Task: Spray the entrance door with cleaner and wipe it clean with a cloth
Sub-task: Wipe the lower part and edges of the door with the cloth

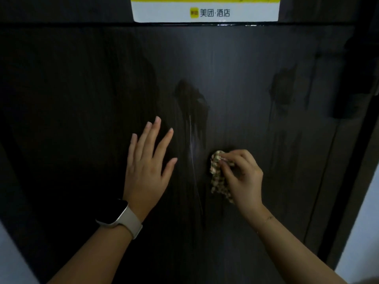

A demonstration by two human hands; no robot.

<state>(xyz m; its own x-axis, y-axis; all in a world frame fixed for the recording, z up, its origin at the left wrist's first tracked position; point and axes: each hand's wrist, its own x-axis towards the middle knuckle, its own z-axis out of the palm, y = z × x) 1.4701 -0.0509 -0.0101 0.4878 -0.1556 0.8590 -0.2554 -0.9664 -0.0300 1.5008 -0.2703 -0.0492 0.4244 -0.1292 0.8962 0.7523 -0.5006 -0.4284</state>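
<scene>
The dark wood-grain entrance door fills the view, with wet smears and a thin run of liquid down its middle. My left hand rests flat on the door with fingers spread, a watch on the wrist. To its right, my right hand pinches a crumpled checked cloth and presses it against the door. No spray bottle is in view.
A white and yellow sticker with printed characters sits at the top of the door. The dark door handle juts out at the right edge. Pale wall shows at lower right and lower left.
</scene>
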